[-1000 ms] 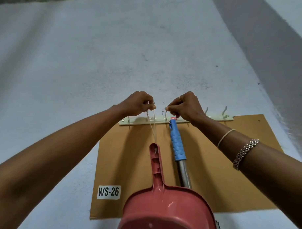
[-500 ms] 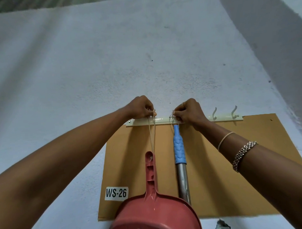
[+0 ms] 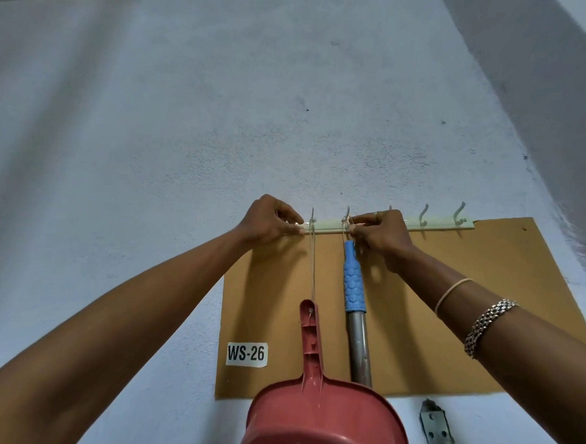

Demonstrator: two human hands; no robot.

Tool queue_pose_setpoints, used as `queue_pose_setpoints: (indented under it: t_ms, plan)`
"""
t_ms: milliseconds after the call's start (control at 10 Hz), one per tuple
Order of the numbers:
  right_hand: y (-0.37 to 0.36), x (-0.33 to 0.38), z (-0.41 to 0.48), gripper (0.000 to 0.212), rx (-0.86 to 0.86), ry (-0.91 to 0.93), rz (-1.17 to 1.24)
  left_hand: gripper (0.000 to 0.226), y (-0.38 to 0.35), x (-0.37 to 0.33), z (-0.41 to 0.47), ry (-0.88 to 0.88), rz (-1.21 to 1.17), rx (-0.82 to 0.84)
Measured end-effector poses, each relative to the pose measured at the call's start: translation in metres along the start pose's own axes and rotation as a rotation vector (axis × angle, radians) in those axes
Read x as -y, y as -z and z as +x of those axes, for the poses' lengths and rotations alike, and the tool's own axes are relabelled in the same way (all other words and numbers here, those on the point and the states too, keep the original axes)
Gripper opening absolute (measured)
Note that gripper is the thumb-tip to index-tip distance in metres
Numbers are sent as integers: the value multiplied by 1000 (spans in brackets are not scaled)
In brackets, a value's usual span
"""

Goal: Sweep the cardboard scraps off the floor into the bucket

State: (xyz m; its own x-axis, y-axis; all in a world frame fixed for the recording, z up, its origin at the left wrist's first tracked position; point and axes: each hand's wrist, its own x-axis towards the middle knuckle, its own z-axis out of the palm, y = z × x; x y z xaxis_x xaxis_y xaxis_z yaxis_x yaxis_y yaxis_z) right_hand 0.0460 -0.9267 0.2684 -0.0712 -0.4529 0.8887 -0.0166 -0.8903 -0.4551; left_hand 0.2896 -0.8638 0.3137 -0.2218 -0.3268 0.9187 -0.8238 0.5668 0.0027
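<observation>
The red dustpan point(image 3: 321, 416) is hung by a thin string point(image 3: 312, 264) from the first hook of the pale hook rail point(image 3: 328, 225) on the wall. The broom point(image 3: 353, 279), with its blue grip, is hung just beside it by a short loop point(image 3: 346, 224) on the second hook. The string is pinched at its hook by the curled fingers of the left hand point(image 3: 271, 219), and the loop is pinched by the fingers of the right hand point(image 3: 380, 238). The cardboard scraps, the floor and the bucket are not seen in this view. Both tools are at the rail, so it is judged that no sweeping is under way. Whether the sweeping is finished or not yet begun cannot be told.
</observation>
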Motion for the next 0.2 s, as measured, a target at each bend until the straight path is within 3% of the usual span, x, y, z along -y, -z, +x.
queue_pose_setpoints:
  t_ms: [200]
  plan:
    - [-3, 2, -33, 23, -52, -38, -172, 65, 0, -6, -25, -96, 86, -69]
